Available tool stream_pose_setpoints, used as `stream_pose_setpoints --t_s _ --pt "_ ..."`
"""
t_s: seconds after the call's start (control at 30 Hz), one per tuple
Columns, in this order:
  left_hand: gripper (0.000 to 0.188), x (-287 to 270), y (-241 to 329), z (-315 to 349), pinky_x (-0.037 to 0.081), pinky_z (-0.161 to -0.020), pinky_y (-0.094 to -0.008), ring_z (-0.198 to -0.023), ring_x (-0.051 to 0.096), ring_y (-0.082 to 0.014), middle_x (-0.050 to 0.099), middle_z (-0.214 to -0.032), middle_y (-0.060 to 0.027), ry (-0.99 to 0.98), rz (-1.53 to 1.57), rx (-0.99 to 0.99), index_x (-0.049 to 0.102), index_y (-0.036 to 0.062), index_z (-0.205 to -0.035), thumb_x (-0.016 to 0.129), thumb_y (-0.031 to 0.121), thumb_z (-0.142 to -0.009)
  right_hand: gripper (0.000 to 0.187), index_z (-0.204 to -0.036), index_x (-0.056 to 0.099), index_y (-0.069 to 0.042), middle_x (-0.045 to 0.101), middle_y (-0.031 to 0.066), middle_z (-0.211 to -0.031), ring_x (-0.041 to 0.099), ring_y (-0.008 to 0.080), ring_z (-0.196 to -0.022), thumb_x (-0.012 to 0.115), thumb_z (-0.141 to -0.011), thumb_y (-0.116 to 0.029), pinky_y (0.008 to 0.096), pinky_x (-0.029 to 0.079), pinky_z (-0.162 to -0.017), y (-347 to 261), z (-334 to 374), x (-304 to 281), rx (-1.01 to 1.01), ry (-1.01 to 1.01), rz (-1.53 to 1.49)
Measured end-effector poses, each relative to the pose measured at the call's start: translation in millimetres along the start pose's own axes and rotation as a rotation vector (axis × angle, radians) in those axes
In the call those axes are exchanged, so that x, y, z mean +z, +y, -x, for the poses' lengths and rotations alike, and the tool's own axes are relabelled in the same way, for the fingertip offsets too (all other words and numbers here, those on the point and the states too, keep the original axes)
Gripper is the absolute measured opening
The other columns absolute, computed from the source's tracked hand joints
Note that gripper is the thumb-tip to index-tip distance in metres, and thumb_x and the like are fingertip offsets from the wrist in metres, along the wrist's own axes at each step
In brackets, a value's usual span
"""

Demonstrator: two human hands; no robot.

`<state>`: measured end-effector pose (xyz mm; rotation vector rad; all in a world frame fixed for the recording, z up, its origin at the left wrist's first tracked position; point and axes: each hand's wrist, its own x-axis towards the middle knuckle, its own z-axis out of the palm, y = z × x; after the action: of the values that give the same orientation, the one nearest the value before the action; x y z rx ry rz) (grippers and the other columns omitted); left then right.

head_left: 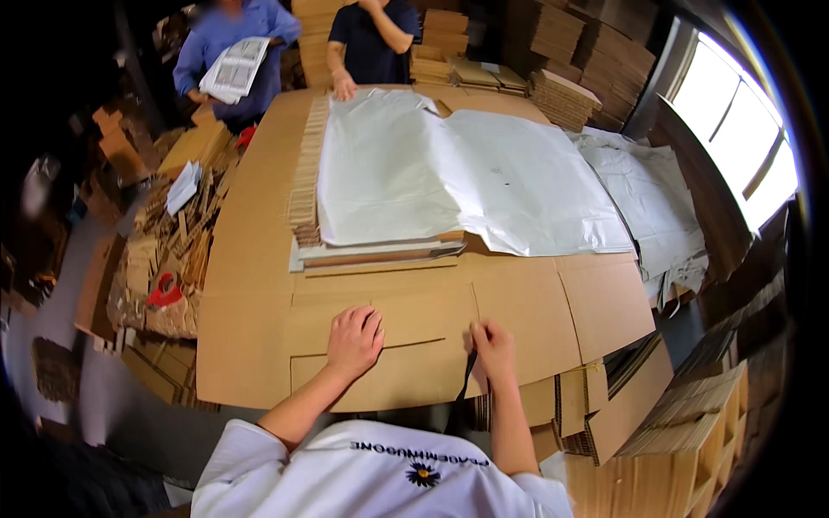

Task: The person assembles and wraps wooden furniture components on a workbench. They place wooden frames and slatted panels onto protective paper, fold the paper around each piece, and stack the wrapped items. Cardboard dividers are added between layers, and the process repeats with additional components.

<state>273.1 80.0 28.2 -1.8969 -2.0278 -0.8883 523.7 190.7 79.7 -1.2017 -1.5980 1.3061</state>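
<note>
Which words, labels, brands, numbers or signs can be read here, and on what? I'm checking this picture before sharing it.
White shirt: dark lettering, upside down, by a daisy; legible, but not copied out here.
Papers held by a person in blue: print too small to read.
Pale sheeting: tiny dark marks, unreadable.
Brown cardboard sheet: no text I can make out.

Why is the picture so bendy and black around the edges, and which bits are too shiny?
Head view: the fisheye lens bows the edges of the big cardboard and leaves the corners black; also head view: the window glares white, and the silvery sheet has shiny patches.
</note>
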Motion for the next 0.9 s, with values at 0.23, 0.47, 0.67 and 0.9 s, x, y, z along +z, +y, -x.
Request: stream_pose_setpoints --t_s 0.23,0.47,0.67,0.9 --pt "0.035 -60 -54 -65 0.043 -0.093 -0.0468 -0.113 0.053 -0.0355 0.057 -0.121 -0.0131 0.309 0.06 0.106 0.062 0.003 -0.109 0.071 0.017 -0.079 0.034 -0.096 0.06 -0.003 0.056 0.0015 -0.067 0.05 0.0101 -0.052 0.055 -0.1 -0.036 0.0235 0.042 -0.048 38 -113 24 0.202 0.078 -0.514" --pt "0.064 -95 -101 -175 0.038 -0.104 -0.0498 -0.131 0.042 -0.041 0.034 -0.151 -0.0187 0.262 -0.313 -0.308 0.052 0.0189 -0.137 0.075 0.027 -0.078 0.051 -0.095 0.058 -0.005 0.054 0.0018 -0.063 0.048 0.0118 -0.049 0.058 -0.093 -0.056 0.023 0.04 -0.045 21 -183 31 0.401 -0.008 -0.847" --pt "0.065 -73 -161 -214 0.044 -0.101 -0.0489 -0.134 0.044 -0.0374 0.016 -0.16 -0.0193 -0.151 0.031 -0.629 0.045 0.0245 -0.145 0.067 0.031 -0.084 0.035 -0.069 0.051 -0.001 0.045 -0.0003 -0.061 0.038 0.0109 -0.062 0.062 -0.094 -0.024 0.0295 0.038 -0.058 -20 -173 90 -0.236 0.623 0.025" --pt "0.063 -49 -171 -214 0.048 -0.098 -0.0468 -0.124 0.054 -0.0374 0.018 -0.159 -0.0197 -0.204 0.027 -0.603 0.039 0.0228 -0.148 0.06 0.034 -0.089 0.035 -0.119 0.06 -0.002 0.063 0.0147 -0.121 0.057 0.0351 -0.109 0.058 -0.086 -0.01 0.0449 0.046 -0.094 -80 -168 248 -0.959 -0.071 0.572"
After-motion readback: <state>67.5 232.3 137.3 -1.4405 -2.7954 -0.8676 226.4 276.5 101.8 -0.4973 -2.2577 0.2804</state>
